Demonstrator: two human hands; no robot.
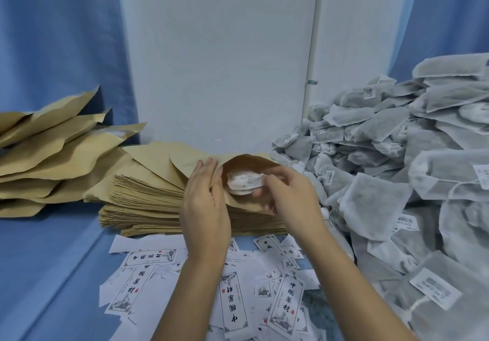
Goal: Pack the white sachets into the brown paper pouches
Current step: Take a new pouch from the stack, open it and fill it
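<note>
Left hand: released, fingers straight and together, laid flat against the left lip of the brown paper pouch and propping its mouth open. The thumb side is hidden from me.

Right hand: grasping the white sachet by its right end, pinched between thumb and fingertips. The sachet sits in the pouch mouth, its left end past the rim. It may be two sachets layered; I cannot tell.

The open pouch lies on top of the stack of flat pouches, whose ragged near edge faces me.

Edges: the stack's right end runs under my right hand and sits just beside the heap of sachets, which slopes up along the whole right side and crowds my right forearm. At far left a loose pile of pouches fans out, well apart from my hands.

Open room: a bare strip of blue table at near left. Printed paper labels litter the near middle beneath both wrists. A white wall panel stands just behind the stack.
</note>
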